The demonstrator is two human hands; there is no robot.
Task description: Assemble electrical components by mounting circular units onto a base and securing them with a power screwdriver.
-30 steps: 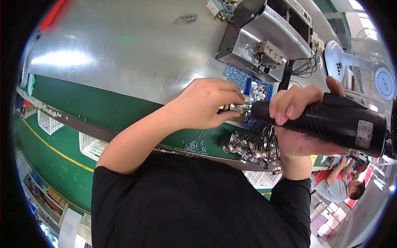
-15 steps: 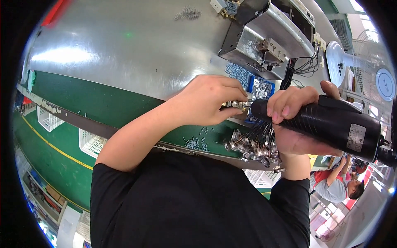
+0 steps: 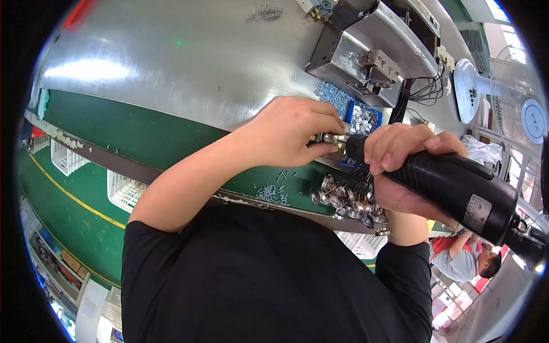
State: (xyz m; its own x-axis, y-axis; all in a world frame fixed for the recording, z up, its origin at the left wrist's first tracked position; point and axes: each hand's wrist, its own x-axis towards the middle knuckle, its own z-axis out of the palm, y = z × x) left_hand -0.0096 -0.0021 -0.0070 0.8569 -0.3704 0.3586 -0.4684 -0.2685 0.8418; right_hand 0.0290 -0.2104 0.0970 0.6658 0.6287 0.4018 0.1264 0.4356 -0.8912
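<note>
Left hand [image 3: 297, 130]: pinching metal part [image 3: 330, 138]; best held steady.
Right hand [image 3: 400, 147]: gripping power screwdriver [image 3: 454, 186]; best aimed straight.

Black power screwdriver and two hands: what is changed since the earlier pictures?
The black power screwdriver, still in the right hand, has tilted: its rear end swung toward the picture's lower edge. The left hand still pinches the small metal part.

Passage: metal tabletop [image 3: 154, 74], left of the left hand [image 3: 297, 128]. Obstructions: metal fixture [image 3: 394, 40], beyond; black driver [image 3: 454, 186], right; round metal parts [image 3: 355, 214], nearer.
</note>
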